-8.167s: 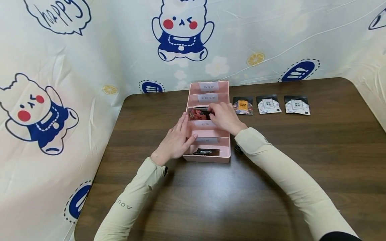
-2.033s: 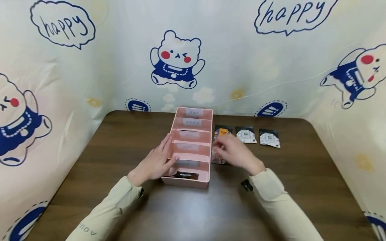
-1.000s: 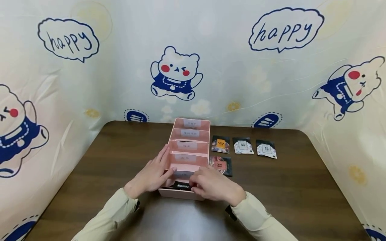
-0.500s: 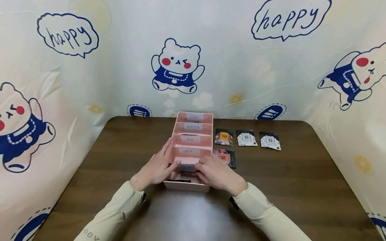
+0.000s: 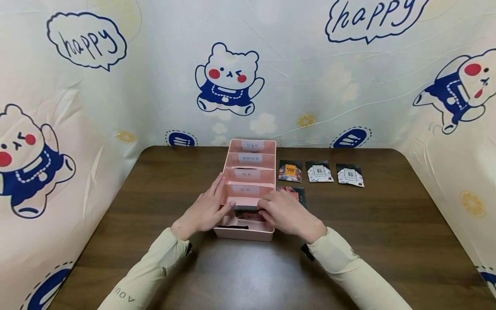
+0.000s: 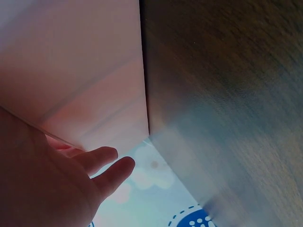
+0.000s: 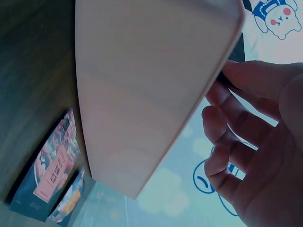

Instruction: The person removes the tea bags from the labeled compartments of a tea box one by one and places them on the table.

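Note:
A pink divided box [image 5: 244, 234] with paper labels on its dividers stands lengthwise before me. My left hand [image 5: 203, 213] rests along its left side, fingers straight and thumb over the rim; in the left wrist view, fingers [image 6: 116, 172] extend beside the outer wall. My right hand [image 5: 288, 215] reaches over the right rim into the nearest compartment. Its thumb and forefinger pinch a dark tea sachet [image 7: 229, 83], whose reddish-brown side [image 5: 249, 215] shows in the head view. Another black sachet [image 5: 234, 227] lies flat by that compartment's front wall.
Right of the box on the wooden table [image 5: 387, 232] lie an orange-labelled sachet [image 5: 290, 171], two white-labelled sachets [image 5: 319, 172] [image 5: 350, 175], and a pink-labelled sachet [image 7: 51, 172] partly behind my right hand. A printed curtain [image 5: 166, 77] hangs behind the table.
The red sachet from the middle compartment now lies on the table, right of the box. My right hand has moved into the nearest compartment and lifted a sachet's edge there. My left hand stays on the box.

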Motion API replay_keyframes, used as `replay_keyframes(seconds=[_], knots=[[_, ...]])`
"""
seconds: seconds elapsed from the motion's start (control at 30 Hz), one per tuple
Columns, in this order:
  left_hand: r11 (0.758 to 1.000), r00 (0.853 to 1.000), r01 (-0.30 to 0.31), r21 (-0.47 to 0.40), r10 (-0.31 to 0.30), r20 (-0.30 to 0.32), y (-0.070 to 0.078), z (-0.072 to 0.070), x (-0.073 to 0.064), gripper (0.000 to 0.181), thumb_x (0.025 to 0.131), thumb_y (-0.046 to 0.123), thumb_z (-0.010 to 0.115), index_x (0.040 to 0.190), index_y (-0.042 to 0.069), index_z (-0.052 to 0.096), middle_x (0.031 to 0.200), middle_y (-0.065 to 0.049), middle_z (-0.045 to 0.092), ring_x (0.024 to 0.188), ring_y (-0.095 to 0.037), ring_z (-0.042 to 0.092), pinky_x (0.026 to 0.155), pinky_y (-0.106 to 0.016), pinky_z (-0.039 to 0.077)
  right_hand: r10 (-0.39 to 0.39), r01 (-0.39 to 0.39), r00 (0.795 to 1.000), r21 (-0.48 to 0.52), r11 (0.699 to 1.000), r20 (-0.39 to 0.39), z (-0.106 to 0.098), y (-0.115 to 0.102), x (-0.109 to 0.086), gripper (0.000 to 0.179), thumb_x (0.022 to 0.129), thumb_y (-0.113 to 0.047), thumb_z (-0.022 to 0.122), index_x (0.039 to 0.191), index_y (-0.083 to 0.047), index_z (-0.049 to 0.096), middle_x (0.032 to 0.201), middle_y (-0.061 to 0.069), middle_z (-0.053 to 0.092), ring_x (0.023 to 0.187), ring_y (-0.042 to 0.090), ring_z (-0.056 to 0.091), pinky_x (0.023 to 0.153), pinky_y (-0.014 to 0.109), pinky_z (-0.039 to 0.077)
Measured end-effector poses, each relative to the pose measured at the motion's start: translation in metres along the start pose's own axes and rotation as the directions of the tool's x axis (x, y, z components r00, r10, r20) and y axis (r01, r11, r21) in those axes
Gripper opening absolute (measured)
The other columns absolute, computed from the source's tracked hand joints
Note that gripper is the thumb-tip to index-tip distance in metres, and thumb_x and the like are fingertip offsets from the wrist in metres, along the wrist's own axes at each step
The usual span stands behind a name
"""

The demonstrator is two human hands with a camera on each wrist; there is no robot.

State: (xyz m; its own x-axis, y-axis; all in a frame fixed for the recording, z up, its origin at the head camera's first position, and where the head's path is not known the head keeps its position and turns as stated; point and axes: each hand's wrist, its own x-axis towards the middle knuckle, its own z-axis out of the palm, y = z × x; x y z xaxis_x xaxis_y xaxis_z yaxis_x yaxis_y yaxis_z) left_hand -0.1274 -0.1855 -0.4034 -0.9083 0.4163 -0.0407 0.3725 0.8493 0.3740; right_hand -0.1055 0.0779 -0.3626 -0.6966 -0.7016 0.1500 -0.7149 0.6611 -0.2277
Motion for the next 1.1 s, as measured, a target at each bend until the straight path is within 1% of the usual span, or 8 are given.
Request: replay_keyframes(seconds=[0.1, 0.27, 0.37, 0.57, 0.73, 0.9, 0.97, 1.1], knots=[[1.0, 1.0, 0.0, 0.004, 0.0, 0.0, 0.001, -0.001, 0.0, 0.085, 0.098, 0.061, 0.033, 0.156, 0.007, 0.002, 0.164, -0.011, -0.001, 0.145, -0.037, 0.027, 0.109, -0.063, 0.031, -0.005, 0.005, 1.0, -0.007, 1.0, -0.024, -0.003, 0.001, -0.001, 0.008, 0.091, -0.021, 0.067, 0.098, -0.018, 0.07, 0.098, -0.003, 0.069, 0.093, 0.015, 0.059, 0.088, 0.036, 0.049], [1.0, 1.0, 0.001, 0.007, -0.001, -0.001, 0.002, -0.001, 0.0, 0.084, 0.098, 0.059, 0.033, 0.156, 0.006, 0.003, 0.164, -0.011, 0.0, 0.145, -0.036, 0.026, 0.109, -0.062, 0.031, -0.027, 0.024, 0.997, -0.042, 0.999, -0.073, -0.008, 0.004, -0.003, 0.004, 0.092, -0.021, 0.065, 0.093, -0.018, 0.068, 0.092, -0.004, 0.068, 0.089, 0.015, 0.06, 0.08, 0.035, 0.046], [1.0, 1.0, 0.001, 0.015, -0.001, -0.004, 0.002, 0.0, 0.0, 0.084, 0.098, 0.059, 0.032, 0.156, 0.006, 0.003, 0.164, -0.011, 0.0, 0.145, -0.036, 0.027, 0.109, -0.062, 0.031, -0.034, 0.032, 0.994, -0.026, 0.999, -0.103, -0.013, 0.005, -0.004, 0.004, 0.092, -0.021, 0.065, 0.094, -0.018, 0.068, 0.091, -0.005, 0.067, 0.087, 0.014, 0.06, 0.078, 0.034, 0.047], [0.999, 1.0, 0.008, 0.031, -0.008, -0.007, 0.002, 0.0, 0.001, 0.084, 0.098, 0.059, 0.034, 0.156, 0.005, 0.004, 0.164, -0.011, 0.0, 0.143, -0.037, 0.031, 0.109, -0.061, 0.031, -0.036, 0.041, 0.988, 0.033, 0.999, -0.15, -0.022, 0.007, -0.006, 0.006, 0.093, -0.018, 0.063, 0.097, -0.015, 0.067, 0.093, -0.004, 0.068, 0.085, 0.013, 0.06, 0.08, 0.035, 0.05], [1.0, 1.0, 0.0, 0.015, 0.0, -0.016, 0.002, 0.0, 0.003, 0.085, 0.098, 0.059, 0.036, 0.156, 0.005, 0.005, 0.164, -0.01, 0.0, 0.144, -0.037, 0.028, 0.109, -0.062, 0.031, -0.004, 0.02, 0.979, 0.075, 0.997, -0.202, -0.033, 0.011, -0.009, 0.008, 0.094, -0.017, 0.061, 0.1, -0.014, 0.067, 0.094, -0.003, 0.068, 0.086, 0.015, 0.061, 0.08, 0.035, 0.051], [1.0, 0.999, -0.026, 0.01, 0.026, -0.041, 0.001, 0.001, 0.004, 0.083, 0.099, 0.056, 0.038, 0.155, 0.004, 0.006, 0.164, -0.011, 0.001, 0.143, -0.038, 0.029, 0.108, -0.062, 0.032, 0.016, 0.028, 0.959, 0.15, 0.988, -0.284, -0.046, 0.017, -0.013, 0.011, 0.094, -0.013, 0.061, 0.102, -0.012, 0.068, 0.095, -0.001, 0.068, 0.087, 0.014, 0.06, 0.081, 0.035, 0.05], [0.999, 0.998, -0.031, 0.009, 0.031, -0.049, 0.0, 0.001, 0.004, 0.083, 0.098, 0.056, 0.038, 0.155, 0.004, 0.007, 0.164, -0.011, 0.002, 0.143, -0.038, 0.031, 0.108, -0.063, 0.033, 0.036, 0.02, 0.95, 0.177, 0.984, -0.309, -0.05, 0.02, -0.015, 0.013, 0.094, -0.012, 0.061, 0.105, -0.012, 0.068, 0.098, 0.0, 0.068, 0.086, 0.013, 0.059, 0.079, 0.033, 0.05], [1.0, 1.0, -0.016, 0.002, 0.016, -0.026, 0.0, 0.002, -0.002, 0.085, 0.098, 0.058, 0.037, 0.155, 0.004, 0.006, 0.164, -0.013, 0.002, 0.142, -0.04, 0.032, 0.107, -0.064, 0.032, 0.096, -0.027, 0.942, 0.212, 0.977, -0.322, -0.057, 0.025, -0.023, 0.015, 0.095, -0.014, 0.06, 0.108, -0.012, 0.067, 0.099, 0.0, 0.068, 0.081, 0.01, 0.055, 0.072, 0.03, 0.048]])
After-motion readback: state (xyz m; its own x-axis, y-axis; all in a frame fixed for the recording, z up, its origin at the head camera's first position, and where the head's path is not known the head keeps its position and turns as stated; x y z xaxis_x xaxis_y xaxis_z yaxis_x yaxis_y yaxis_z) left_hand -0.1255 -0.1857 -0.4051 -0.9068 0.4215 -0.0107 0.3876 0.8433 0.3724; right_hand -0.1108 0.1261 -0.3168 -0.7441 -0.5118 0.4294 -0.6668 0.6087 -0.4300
